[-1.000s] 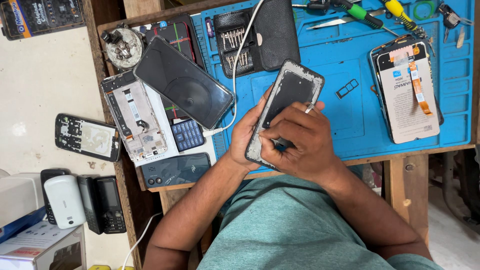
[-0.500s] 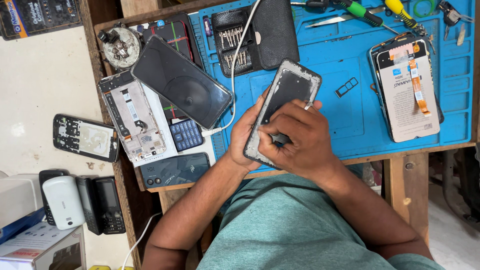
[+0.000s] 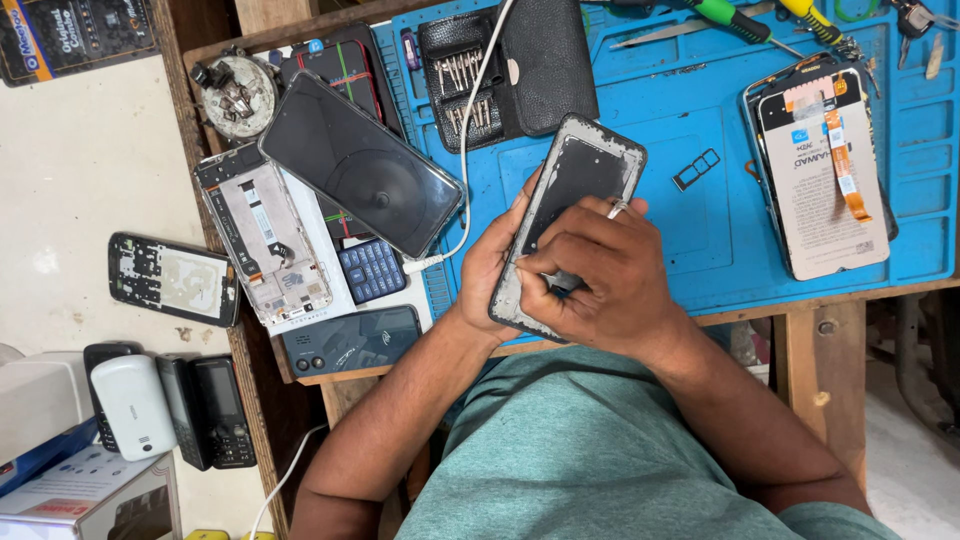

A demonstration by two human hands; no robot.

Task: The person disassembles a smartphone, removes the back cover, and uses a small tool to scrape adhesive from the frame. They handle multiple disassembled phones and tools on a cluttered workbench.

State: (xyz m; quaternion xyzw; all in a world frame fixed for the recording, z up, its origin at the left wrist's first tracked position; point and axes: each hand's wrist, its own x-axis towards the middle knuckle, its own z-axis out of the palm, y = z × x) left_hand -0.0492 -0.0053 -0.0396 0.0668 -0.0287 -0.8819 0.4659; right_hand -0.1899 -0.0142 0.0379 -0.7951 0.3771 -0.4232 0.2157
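My left hand [image 3: 490,270] grips the left edge of an opened dark phone frame [image 3: 585,170], holding it tilted over the blue work mat [image 3: 690,240]. My right hand [image 3: 600,280] rests on the lower half of that frame, fingers curled with a small dark tool pinched against the inside; the tool's tip is hidden. A ring shows on one right finger. A small SIM tray [image 3: 696,169] lies on the mat just right of the frame.
A black phone [image 3: 360,165] with a white cable lies left of the hands, beside an open phone chassis [image 3: 265,240] and keypad [image 3: 372,270]. A screwdriver bit case [image 3: 505,70], screwdrivers [image 3: 735,15] and a display part [image 3: 820,170] sit on the mat. More phones lie at left.
My right hand has shifted slightly lower on the phone frame, with the fingers working at its bottom half. The left hand keeps its hold.
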